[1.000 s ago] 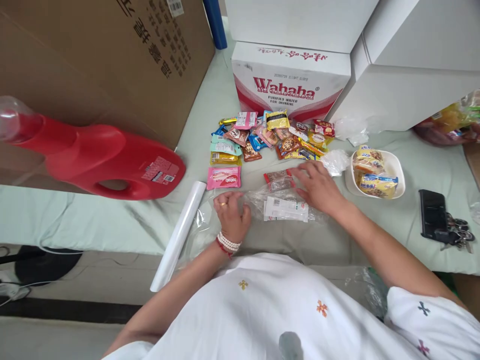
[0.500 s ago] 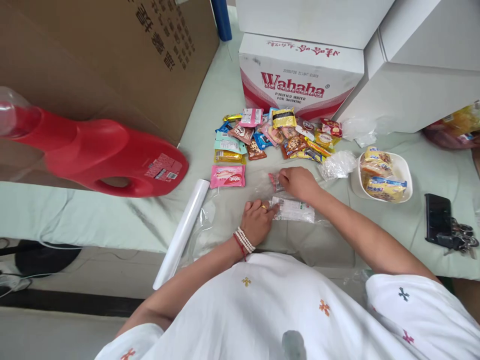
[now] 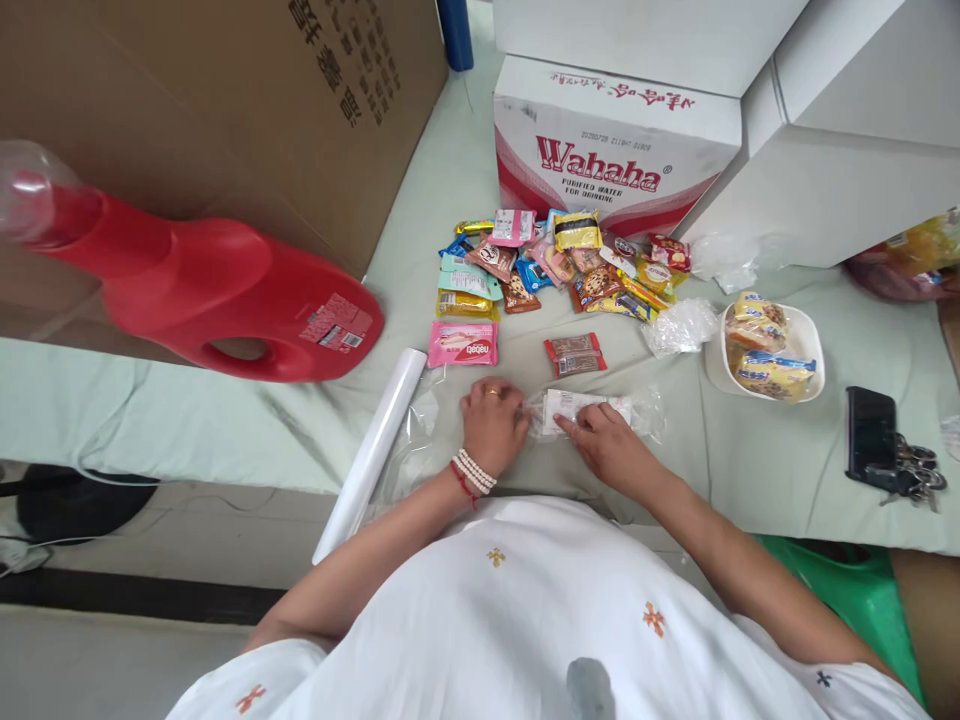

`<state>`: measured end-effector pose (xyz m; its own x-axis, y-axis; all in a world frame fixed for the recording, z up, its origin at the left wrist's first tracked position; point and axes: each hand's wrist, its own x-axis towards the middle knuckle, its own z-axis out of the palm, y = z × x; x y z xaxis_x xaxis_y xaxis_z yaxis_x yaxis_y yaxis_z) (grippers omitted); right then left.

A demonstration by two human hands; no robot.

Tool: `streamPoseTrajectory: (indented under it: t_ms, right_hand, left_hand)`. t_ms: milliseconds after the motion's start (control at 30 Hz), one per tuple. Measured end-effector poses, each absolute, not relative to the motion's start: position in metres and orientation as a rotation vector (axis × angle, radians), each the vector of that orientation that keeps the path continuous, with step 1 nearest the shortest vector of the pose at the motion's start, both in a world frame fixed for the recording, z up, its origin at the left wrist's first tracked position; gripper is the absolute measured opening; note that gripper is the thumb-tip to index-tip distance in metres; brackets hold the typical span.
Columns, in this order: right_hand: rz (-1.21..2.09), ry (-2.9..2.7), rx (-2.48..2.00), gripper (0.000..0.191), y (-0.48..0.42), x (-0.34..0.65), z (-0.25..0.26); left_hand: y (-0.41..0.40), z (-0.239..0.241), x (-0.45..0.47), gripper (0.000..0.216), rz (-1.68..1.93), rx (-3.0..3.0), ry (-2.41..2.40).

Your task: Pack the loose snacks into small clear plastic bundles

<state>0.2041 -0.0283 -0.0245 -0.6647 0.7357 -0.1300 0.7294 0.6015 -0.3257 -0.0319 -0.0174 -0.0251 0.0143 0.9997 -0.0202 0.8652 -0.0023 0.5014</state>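
Note:
A small white packet (image 3: 577,408) lies in front of me, enclosed in crinkled clear plastic wrap (image 3: 646,412). My left hand (image 3: 493,428) is closed, its fingertips pinching the wrap at the packet's left end. From the right, my right hand (image 3: 611,445) rests on the packet, its index finger stretched out over the near edge and the other fingers bent. Just beyond the packet, apart from both hands, is a red-brown snack packet (image 3: 575,354). A pink Nabati wafer packet (image 3: 463,344) lies beyond my left hand.
Assorted wrapped snacks (image 3: 559,262) are heaped before a Wahaha carton (image 3: 611,170). A white roll (image 3: 369,455) and red detergent bottle (image 3: 247,290) are left. Rightward are crumpled plastic (image 3: 681,328), a white tub (image 3: 814,350) of snacks, a phone (image 3: 870,430) and keys (image 3: 916,470).
My right hand has let go of the red-brown packet, which now lies by itself, and has moved nearer onto the white packet. My left hand has shifted left to the wrap's end.

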Motion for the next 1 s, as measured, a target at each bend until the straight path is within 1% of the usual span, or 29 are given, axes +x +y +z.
streamPoseTrajectory:
  t_ms: [33,67,133,200,267,333,400,467,533,567,600,633,667,733,767,800,900,1000]
  right_hand:
    - [0.582,-2.757,-1.281,0.054,-0.030,0.206,-0.025]
    - [0.601,-2.728,-1.282,0.053,-0.031,0.207,-0.025]
    - [0.624,-2.693,-1.291,0.047,-0.034,0.207,-0.026]
    - [0.652,-2.653,-1.308,0.037,-0.035,0.207,-0.026]
    - [0.723,-2.590,-1.283,0.028,-0.035,0.209,-0.023]
    - [0.849,-2.500,-1.218,0.027,-0.036,0.215,-0.017]
    - [0.886,-2.305,-1.305,0.030,-0.039,0.225,-0.012]
    - [0.669,-2.005,-1.628,0.032,-0.042,0.238,-0.010]
    - [0.353,-1.747,-1.955,0.042,-0.045,0.251,-0.016]
    - [0.272,-1.707,-2.054,0.047,-0.046,0.257,-0.020]
    - [0.260,-1.718,-2.110,0.047,-0.048,0.262,-0.023]
    - [0.295,-1.737,-2.128,0.042,-0.049,0.265,-0.025]
    - [0.347,-1.739,-2.124,0.035,-0.051,0.267,-0.026]
    - [0.428,-1.684,-2.102,0.028,-0.054,0.264,-0.021]
    - [0.452,-1.659,-2.093,0.027,-0.054,0.258,-0.016]
    - [0.480,-1.669,-2.079,0.027,-0.054,0.250,-0.010]
    - [0.579,-1.892,-2.024,0.027,-0.046,0.216,-0.001]
    - [0.672,-2.019,-2.001,0.027,-0.033,0.188,-0.008]
  left_hand:
    - [-0.018,-0.021,-0.030,0.015,0.512,1.871,1.841]
    - [-0.019,-0.017,-0.027,0.015,0.560,1.777,1.763]
    - [-0.019,-0.011,-0.018,0.019,0.662,1.504,1.547]
    - [-0.018,-0.011,-0.002,0.025,0.688,1.254,1.296]
    - [-0.015,-0.015,0.017,0.031,0.662,1.201,1.169]
    - [-0.012,-0.021,0.035,0.035,0.618,1.410,1.195]
    - [-0.011,-0.027,0.047,0.038,0.502,1.731,1.283]
    - [-0.013,-0.029,0.053,0.039,0.320,1.975,1.384]
    - [-0.015,-0.026,0.054,0.039,0.163,2.096,1.465]
    - [-0.016,-0.024,0.053,0.038,0.126,2.131,1.493]
    - [-0.016,-0.022,0.052,0.037,0.122,2.155,1.523]
    - [-0.014,-0.020,0.050,0.039,0.143,2.172,1.561]
    - [-0.012,-0.019,0.049,0.045,0.180,2.183,1.605]
    - [-0.006,-0.018,0.046,0.066,0.254,2.183,1.697]
    - [-0.003,-0.018,0.045,0.071,0.265,2.184,1.717]
    - [0.000,-0.018,0.045,0.070,0.254,2.188,1.718]
    - [0.006,-0.018,0.047,0.050,0.151,2.209,1.677]
    - [0.009,-0.014,0.050,0.037,0.043,2.153,1.664]
